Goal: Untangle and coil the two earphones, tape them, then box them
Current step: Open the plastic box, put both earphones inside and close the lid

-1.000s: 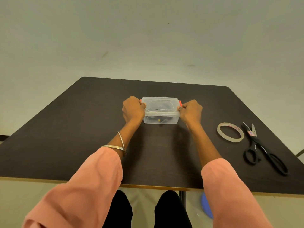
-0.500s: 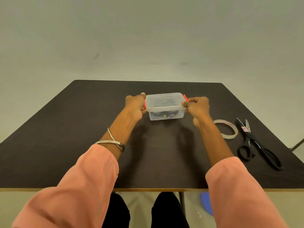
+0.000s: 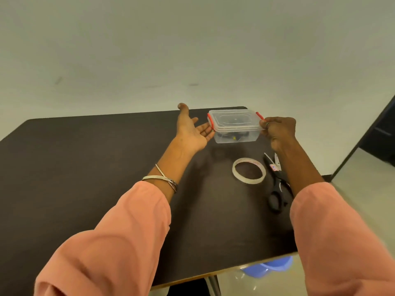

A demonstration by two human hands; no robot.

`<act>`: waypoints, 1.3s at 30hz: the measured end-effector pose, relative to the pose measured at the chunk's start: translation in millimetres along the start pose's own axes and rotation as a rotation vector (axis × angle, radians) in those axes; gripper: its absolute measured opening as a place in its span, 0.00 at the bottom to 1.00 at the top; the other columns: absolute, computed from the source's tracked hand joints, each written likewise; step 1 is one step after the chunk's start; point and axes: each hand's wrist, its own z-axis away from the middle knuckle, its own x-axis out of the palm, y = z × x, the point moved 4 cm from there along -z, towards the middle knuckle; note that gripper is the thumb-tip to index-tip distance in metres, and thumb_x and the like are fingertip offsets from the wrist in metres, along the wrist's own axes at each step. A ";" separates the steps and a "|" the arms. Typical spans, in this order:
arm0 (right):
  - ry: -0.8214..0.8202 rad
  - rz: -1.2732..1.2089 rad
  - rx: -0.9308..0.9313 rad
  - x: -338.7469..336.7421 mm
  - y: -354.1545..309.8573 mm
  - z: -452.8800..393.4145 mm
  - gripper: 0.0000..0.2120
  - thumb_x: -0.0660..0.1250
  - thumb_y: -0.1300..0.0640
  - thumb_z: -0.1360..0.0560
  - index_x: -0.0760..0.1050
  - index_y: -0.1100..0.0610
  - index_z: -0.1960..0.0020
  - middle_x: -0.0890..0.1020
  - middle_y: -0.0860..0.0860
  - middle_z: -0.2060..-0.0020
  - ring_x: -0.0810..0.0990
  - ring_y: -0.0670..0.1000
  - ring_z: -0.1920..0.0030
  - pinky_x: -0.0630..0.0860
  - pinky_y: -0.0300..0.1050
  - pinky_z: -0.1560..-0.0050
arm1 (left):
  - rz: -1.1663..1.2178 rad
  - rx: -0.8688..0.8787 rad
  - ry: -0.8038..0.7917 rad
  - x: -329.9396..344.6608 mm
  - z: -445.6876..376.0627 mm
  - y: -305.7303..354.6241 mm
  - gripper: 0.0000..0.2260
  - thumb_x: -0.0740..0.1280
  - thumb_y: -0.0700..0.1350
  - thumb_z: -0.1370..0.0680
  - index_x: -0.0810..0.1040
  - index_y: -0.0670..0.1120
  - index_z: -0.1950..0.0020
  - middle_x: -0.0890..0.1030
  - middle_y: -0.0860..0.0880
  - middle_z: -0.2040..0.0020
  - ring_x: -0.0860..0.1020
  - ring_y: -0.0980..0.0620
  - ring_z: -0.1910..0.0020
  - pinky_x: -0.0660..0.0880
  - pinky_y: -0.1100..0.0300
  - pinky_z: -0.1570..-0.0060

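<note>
A clear plastic box (image 3: pixel 236 127) with its lid on and red clips stands near the far right edge of the dark table (image 3: pixel 85 167). Dark earphone cables with a yellow spot (image 3: pixel 234 136) show through its wall. My right hand (image 3: pixel 277 131) grips the box's right end at the red clip. My left hand (image 3: pixel 192 131) lies open, palm up, its fingertips by the box's left clip.
A roll of clear tape (image 3: pixel 249 170) lies flat on the table in front of the box. Black scissors (image 3: pixel 275 184) lie to its right, partly under my right forearm. A blue object (image 3: pixel 269 267) sits on the floor below the table's near edge.
The box has gone from the table's middle to the far right, past the tape. My left hand has let go of it and opened; my right hand still grips it.
</note>
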 end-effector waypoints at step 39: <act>-0.169 0.899 -0.067 -83.4 49.4 71.9 0.14 0.75 0.55 0.31 0.80 0.61 0.49 0.82 0.59 0.51 0.78 0.59 0.49 0.76 0.57 0.45 | -1.924 0.772 -0.164 -17.5 65.8 -107.2 0.10 0.67 0.47 0.23 0.82 0.50 0.43 0.73 0.48 0.48 0.73 0.49 0.47 0.69 0.61 0.54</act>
